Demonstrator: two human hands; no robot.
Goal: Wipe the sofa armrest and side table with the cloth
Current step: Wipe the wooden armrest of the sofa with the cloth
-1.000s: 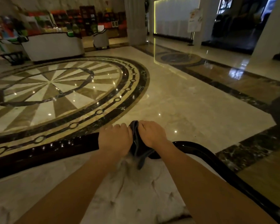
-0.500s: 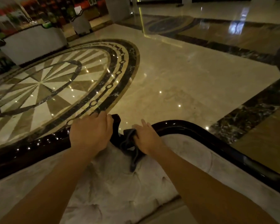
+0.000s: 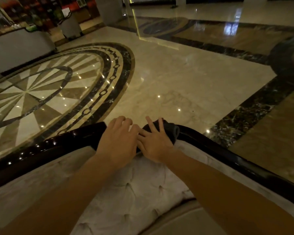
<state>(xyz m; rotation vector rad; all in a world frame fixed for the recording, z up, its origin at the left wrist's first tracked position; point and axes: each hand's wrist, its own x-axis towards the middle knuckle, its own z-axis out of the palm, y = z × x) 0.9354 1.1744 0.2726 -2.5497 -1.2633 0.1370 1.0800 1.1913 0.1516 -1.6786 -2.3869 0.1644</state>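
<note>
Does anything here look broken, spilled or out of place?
Nothing stands out. The dark cloth sits bunched on the glossy dark sofa frame under the right hand; the left hand rests beside it. The floor looks clean.

Head view, close, down over both forearms.

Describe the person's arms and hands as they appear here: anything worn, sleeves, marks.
Both forearms are bare up to the frame's edge: no sleeves, no gloves and no watch or bracelet show. The left hand shows no rings. On the right hand, a small pale glint at a finger's base might be a ring; the dim light makes it uncertain. No other markings are visible.
</note>
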